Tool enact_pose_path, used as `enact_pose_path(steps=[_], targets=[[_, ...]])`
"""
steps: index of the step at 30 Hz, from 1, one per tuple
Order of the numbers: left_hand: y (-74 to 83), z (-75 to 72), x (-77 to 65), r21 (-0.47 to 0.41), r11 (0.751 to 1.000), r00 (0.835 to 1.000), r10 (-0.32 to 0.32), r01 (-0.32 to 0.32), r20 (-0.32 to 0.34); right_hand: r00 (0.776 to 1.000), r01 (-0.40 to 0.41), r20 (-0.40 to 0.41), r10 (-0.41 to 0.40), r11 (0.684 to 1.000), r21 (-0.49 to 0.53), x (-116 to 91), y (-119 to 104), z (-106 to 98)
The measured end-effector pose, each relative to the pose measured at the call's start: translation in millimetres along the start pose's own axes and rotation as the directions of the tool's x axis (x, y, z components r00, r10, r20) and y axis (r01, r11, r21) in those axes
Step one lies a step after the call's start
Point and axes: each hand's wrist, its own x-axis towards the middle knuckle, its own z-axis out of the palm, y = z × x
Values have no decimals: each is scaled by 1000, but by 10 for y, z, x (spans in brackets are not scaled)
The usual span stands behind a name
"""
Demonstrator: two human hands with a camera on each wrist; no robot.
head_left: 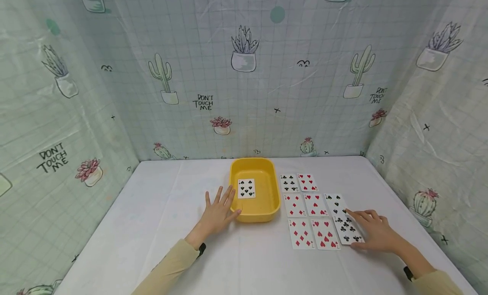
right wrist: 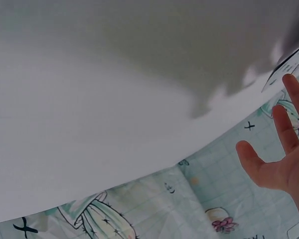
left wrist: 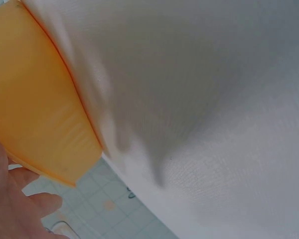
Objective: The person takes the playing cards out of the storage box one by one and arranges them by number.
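My left hand (head_left: 217,212) spreads its fingers over the left rim of a yellow tray (head_left: 271,204), thumb reaching across the near left corner. Inside the tray lies a spades playing card (head_left: 246,188). In the left wrist view, the tray's outer wall (left wrist: 40,94) fills the upper left above the fingers. At the right, my right hand (head_left: 375,231) holds a clubs playing card (head_left: 347,231), thumb at its near edge and a fingertip near its far edge. That card slightly overlaps a spades card (head_left: 334,204) beyond it. Fingertips and card edges (right wrist: 290,64) meet in the right wrist view.
Face-up cards lie in rows between tray and right hand: a clubs card (head_left: 289,183), hearts cards (head_left: 315,205) and diamonds cards (head_left: 301,233). They rest on a white table (head_left: 183,176). Printed cloth (head_left: 244,87) hangs behind it and along both sides.
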Motion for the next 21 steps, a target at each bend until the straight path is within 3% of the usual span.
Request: enact_pose_path(steps=[4, 21], targets=[[0, -5, 6, 0, 1000, 1000, -2, 2, 1, 1000, 3, -17, -3, 1000, 9, -40, 6, 14], [13, -12, -6, 12, 1000, 1000, -1, 1, -1, 998, -37, 52, 36, 999, 25, -91, -1, 25]])
